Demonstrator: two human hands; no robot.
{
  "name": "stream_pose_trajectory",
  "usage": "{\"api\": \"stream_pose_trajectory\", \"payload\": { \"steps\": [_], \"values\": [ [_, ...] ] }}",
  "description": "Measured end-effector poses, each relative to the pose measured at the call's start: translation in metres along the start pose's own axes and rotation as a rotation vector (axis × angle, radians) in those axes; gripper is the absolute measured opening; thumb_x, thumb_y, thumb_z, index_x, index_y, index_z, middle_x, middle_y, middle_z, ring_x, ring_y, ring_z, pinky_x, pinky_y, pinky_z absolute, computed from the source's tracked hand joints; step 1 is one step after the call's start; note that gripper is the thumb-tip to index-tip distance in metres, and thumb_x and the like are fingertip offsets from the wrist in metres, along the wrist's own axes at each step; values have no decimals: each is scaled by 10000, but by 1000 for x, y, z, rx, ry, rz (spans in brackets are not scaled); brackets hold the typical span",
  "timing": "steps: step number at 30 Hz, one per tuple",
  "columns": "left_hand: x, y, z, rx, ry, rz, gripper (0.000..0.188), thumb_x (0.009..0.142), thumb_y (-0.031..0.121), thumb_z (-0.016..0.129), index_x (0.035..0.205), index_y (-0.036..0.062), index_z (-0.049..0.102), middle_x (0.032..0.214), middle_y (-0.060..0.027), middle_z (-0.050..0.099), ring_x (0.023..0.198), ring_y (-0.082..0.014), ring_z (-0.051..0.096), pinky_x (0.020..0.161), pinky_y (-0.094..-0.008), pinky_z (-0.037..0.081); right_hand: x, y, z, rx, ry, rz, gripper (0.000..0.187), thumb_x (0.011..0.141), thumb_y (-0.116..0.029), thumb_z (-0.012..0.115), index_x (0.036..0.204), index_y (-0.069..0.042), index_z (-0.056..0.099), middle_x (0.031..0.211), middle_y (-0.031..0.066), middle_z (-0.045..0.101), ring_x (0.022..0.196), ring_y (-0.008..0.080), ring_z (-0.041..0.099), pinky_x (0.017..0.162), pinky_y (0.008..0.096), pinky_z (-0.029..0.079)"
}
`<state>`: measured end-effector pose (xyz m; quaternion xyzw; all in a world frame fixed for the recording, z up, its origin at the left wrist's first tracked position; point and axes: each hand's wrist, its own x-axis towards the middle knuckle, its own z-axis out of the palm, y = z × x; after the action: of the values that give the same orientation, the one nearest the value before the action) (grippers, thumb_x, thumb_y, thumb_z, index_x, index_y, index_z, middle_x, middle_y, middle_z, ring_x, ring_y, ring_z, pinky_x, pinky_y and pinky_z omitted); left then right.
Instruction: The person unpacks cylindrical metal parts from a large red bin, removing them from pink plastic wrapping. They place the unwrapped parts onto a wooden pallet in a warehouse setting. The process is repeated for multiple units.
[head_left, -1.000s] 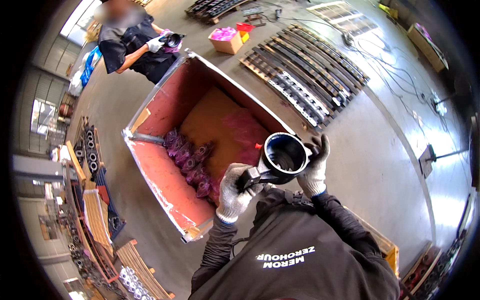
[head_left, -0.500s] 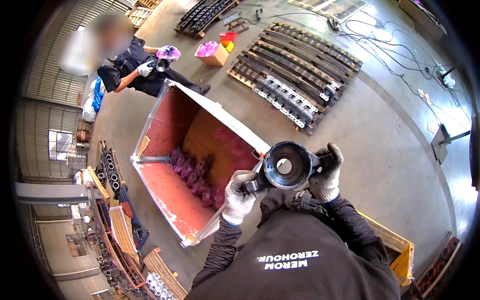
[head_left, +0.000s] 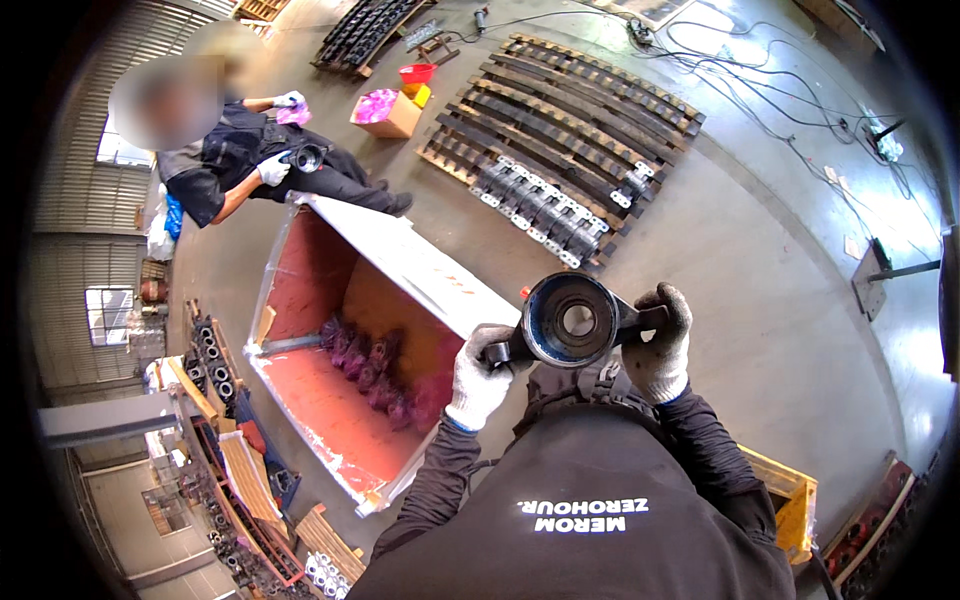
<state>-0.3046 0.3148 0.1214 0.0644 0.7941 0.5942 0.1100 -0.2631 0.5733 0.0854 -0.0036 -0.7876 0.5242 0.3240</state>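
A black cast metal ring housing (head_left: 546, 318) with an arm on each side is held up in front of my chest, its round bore facing up toward me. My left hand (head_left: 483, 382), in a grey-white knit glove, is closed around the short arm on the left. The longer forked arm on the right is gripped by my right hand (head_left: 661, 352), in a similar glove with a dirty palm. Just beyond and left of my left hand stands a big open crate (head_left: 318, 408) with red inner walls. Several parts wrapped in purple film (head_left: 365, 365) lie inside it.
A co-worker (head_left: 290, 165) behind the crate holds a similar black ring part and pink film. Pallets (head_left: 560, 130) with metal parts lie ahead, near a carton (head_left: 388, 115) of pink film. Cables (head_left: 770, 75) trail at far right; a yellow frame (head_left: 790, 500) stands close at right.
The scene has shifted left in my view. Both my hands still hold the housing, now turned slightly. The co-worker's hand with the pink film has moved, and less film shows there.
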Motion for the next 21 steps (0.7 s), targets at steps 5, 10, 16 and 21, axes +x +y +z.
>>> {"api": "stream_pose_trajectory", "payload": {
  "steps": [5, 10, 16, 21],
  "values": [
    [52, 4, 15, 72, -40, -21, 404, 706, -77, 777, 1066, 29, 628, 1007, -56, 633, 898, -141, 620, 810, -295, 523, 42, 27, -3, -59, -42, 145, 855, 677, 209, 602, 1441, -26, 298, 993, 96, 580, 858, 185, 601, 801, 317, 501],
    [100, 15, 19, 74, -79, -173, 460, 684, 2, 831, 1096, 35, 627, 914, -32, 616, 830, -125, 587, 778, -291, 503, 77, 55, 10, 159, -82, 377, 817, 701, 138, 645, 1432, -42, 328, 938, 30, 507, 826, 145, 527, 808, 259, 478],
    [141, 16, 32, 67, -53, -269, 393, 743, 76, 836, 1042, 7, 591, 883, -39, 656, 790, -119, 603, 746, -297, 523, 119, 110, 23, 660, -15, 856, 687, 788, 54, 727, 1370, -38, 375, 931, 22, 524, 802, 139, 536, 824, 284, 474],
    [182, -1, 66, -52, 64, -450, 423, 760, 3, 747, 1135, -31, 554, 971, -75, 638, 856, -144, 623, 779, -289, 544, 189, 130, 20, -44, -347, 514, 598, 761, 3, 691, 1322, -79, 503, 949, 68, 601, 905, 231, 616, 818, 350, 507]
  ]
}}
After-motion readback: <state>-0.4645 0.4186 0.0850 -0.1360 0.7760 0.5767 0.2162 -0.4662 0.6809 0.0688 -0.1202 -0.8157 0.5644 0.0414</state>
